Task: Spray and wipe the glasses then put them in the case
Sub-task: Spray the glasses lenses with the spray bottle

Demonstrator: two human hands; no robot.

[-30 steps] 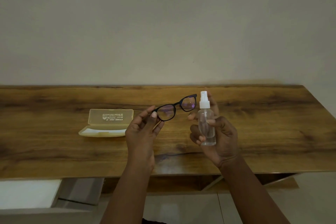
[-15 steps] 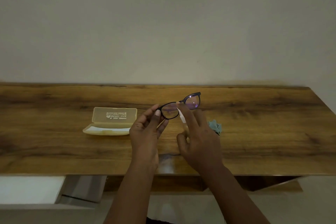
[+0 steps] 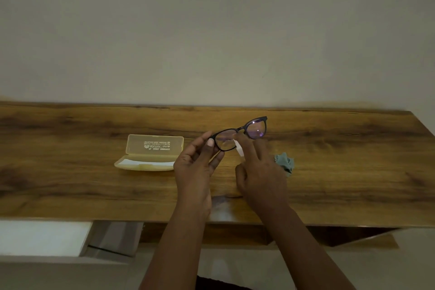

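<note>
Black-framed glasses (image 3: pixel 255 127) hang over the wooden table (image 3: pixel 353 167), front tilted up to the right. My left hand (image 3: pixel 195 167) pinches their left end between thumb and fingers. My right hand (image 3: pixel 261 172) is palm down just right of it, wrapped round the clear spray bottle. Only the bottle's white nozzle (image 3: pixel 239 152) shows, pointing at the left lens from close by, with my forefinger lying along it. The yellow case (image 3: pixel 154 146) lies open on the table to the left. A crumpled teal cloth (image 3: pixel 285 162) lies right of my right hand.
The table runs along a plain wall at the back, and its front edge crosses under my forearms. A white surface (image 3: pixel 40 238) sits lower left, below the table. Bare wood stretches left of the case and right of the cloth.
My right hand has turned palm down, tipping the upright bottle toward the glasses' left lens. The teal cloth, hidden before, now shows behind it. My left hand has kept hold of the glasses.
</note>
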